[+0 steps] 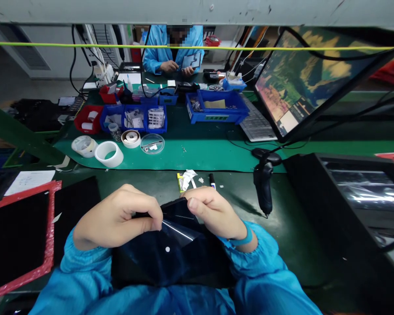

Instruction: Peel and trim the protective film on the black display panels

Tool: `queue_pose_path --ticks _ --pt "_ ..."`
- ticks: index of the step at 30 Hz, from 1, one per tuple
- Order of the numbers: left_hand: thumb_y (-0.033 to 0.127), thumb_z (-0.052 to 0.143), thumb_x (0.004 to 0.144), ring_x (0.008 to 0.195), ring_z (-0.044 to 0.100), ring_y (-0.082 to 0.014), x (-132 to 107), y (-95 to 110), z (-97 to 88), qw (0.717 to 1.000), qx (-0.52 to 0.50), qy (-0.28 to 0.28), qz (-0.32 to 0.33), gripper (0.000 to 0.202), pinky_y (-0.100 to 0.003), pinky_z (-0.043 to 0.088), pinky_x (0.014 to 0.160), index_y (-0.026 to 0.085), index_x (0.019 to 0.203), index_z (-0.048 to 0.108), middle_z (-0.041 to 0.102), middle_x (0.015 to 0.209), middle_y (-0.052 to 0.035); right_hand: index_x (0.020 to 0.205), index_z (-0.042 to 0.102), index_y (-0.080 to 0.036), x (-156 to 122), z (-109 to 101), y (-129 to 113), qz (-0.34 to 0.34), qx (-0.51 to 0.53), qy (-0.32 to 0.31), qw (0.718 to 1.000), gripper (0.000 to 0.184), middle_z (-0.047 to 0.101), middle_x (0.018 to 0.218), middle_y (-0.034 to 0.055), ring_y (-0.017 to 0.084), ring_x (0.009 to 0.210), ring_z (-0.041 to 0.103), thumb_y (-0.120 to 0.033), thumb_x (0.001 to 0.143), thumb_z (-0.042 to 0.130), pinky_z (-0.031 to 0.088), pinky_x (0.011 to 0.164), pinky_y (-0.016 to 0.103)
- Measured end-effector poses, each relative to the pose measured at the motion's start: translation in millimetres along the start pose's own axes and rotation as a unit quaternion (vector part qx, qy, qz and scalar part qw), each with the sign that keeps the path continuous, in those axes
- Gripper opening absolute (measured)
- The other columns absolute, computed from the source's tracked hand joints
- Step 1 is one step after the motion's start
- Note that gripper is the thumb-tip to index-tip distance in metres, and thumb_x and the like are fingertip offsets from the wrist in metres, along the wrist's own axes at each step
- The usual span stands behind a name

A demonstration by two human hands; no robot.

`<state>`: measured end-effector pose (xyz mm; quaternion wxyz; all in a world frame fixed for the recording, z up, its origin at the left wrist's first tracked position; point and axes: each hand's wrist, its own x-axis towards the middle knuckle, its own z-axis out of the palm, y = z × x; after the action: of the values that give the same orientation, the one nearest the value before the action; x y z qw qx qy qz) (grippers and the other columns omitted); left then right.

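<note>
A dark, glossy flat panel (pixel 180 258) lies tilted close to my body, with a small white round spot on it. Clear film (pixel 179 234) rises in a shiny fold from its surface. My left hand (pixel 121 216) pinches the film's edge between thumb and forefinger above the panel. At the panel's far edge, my right hand (pixel 215 210) has its thumb on top and its fingers curled behind, gripping it. Just beyond the hands are crumpled white paper (pixel 188 178), a yellow lighter-like item (pixel 180 181) and a black marker (pixel 212 180).
On the right hang a black electric screwdriver (pixel 263 188) and a tilted monitor (pixel 308 83). Tape rolls (pixel 109 154), red bins (pixel 88 120) and blue bins (pixel 216 111) stand at the back. A red-framed panel (pixel 19 240) lies left. Across the bench, a person (pixel 174 57) holds a device.
</note>
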<state>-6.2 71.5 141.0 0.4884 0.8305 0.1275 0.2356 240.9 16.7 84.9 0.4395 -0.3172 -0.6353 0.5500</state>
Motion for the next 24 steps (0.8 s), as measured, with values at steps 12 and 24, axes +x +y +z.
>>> queue_pose_path --ticks 12,24 --pt "0.001 0.072 0.094 0.067 0.069 -0.008 -15 -6 -10.0 0.997 0.0 0.075 0.007 0.019 -0.016 0.052 0.065 0.02 0.09 0.073 0.075 0.077 0.004 0.119 0.078 -0.018 1 -11 -9 -0.071 0.028 -0.063 0.995 0.023 0.068 0.103 0.0076 0.018 0.095 0.063 -0.032 0.108 0.063 0.049 0.087 0.031" --pt "-0.003 0.073 0.09 0.07 0.071 -0.0089 -17 -10 -9.5 0.994 -0.04 0.104 0.0 0.023 -0.016 0.054 0.066 0.02 0.092 0.075 0.076 0.082 0.003 0.137 0.075 -0.027 -5 -15 -8 -0.065 0.045 -0.031 0.996 0.034 0.07 0.108 0.0074 0.018 0.097 0.064 -0.033 0.104 0.069 0.053 0.087 0.032"
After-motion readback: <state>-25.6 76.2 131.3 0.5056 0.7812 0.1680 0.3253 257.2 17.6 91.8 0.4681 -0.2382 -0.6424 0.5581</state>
